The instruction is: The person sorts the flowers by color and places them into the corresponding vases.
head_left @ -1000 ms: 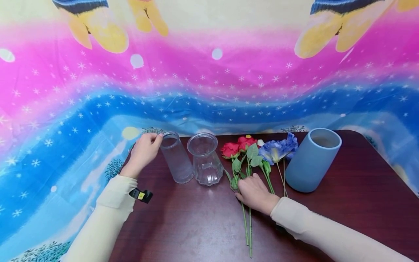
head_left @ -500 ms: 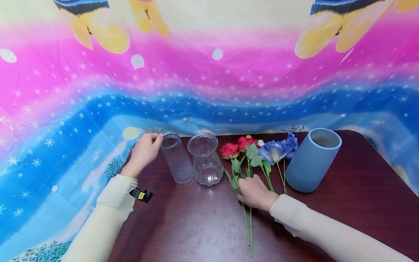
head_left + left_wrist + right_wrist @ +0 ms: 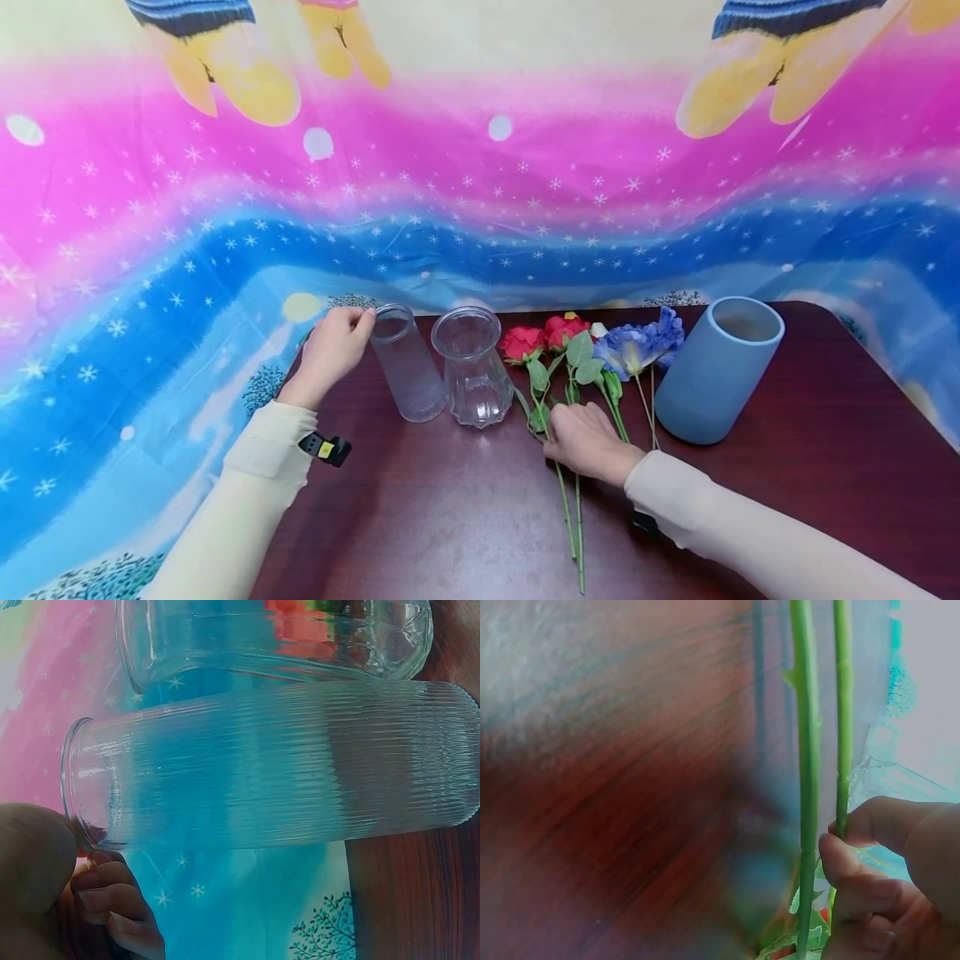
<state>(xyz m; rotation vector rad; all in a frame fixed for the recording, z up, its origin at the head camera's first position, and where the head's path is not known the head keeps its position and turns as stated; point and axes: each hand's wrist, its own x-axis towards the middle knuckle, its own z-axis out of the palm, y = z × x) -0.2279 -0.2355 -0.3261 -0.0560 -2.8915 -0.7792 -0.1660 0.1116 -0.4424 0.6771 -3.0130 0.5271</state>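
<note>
My left hand (image 3: pixel 333 354) pinches the rim of a tall ribbed glass vase (image 3: pixel 408 375) between thumb and fingers; the vase (image 3: pixel 277 769) stands upright on the table. Beside it is a second clear glass vase (image 3: pixel 478 383) with a flared top. My right hand (image 3: pixel 592 442) is over the flowers, and in the right wrist view its thumb and forefinger pinch one green stem (image 3: pixel 843 712). Another stem (image 3: pixel 806 750) runs alongside, outside the pinch. Two red roses, one at left (image 3: pixel 522 342) and one at right (image 3: pixel 564 331), lie at the far end of these stems.
Blue flowers (image 3: pixel 633 346) lie right of the roses, their thin stems partly behind the right hand. A blue-grey vase (image 3: pixel 716 375) stands farther right. The dark wooden table (image 3: pixel 420 517) ends at a printed cloth backdrop (image 3: pixel 450 167).
The left red rose has shifted slightly left, away from the other rose, as the right hand moves its stem a little. The left hand stays at the ribbed vase's rim.
</note>
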